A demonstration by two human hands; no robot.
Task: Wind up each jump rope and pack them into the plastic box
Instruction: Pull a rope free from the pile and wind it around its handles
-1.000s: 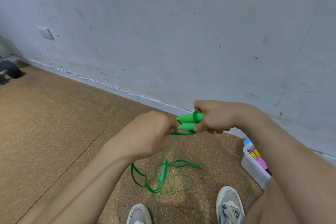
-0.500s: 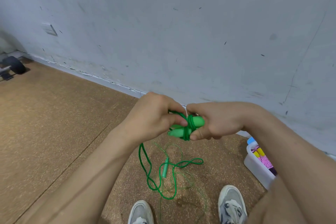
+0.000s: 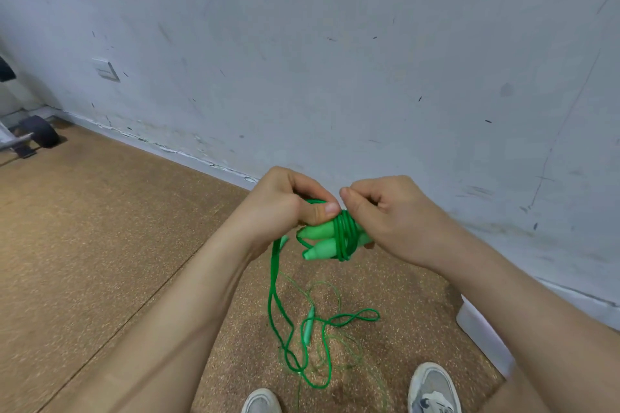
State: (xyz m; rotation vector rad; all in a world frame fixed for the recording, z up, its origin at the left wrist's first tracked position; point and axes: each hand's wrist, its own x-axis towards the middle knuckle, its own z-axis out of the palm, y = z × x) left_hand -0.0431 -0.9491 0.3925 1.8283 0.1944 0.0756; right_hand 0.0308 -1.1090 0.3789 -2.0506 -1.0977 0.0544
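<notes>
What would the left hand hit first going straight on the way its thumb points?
Likely the right hand: the left hand's thumb points straight at its thumb, just above the green jump rope's coils. Depth gap unclear.

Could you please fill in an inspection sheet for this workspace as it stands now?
Surface: brown speckled floor; the person stands on it.
Job's things: green jump rope, several cord turns wound round its two green plastic handles held side by side; white plastic box at right, mostly hidden by the forearm, contents unseen.
Clutter: the person's two grey shoes; dark wheel-like object far left.
Grippers: left hand pinches the cord at the handles; right hand grips their far ends.
Cables: loose green cord hangs from the hands and loops on the floor.
Surroundings: scuffed pale wall; white wall plate.
</notes>
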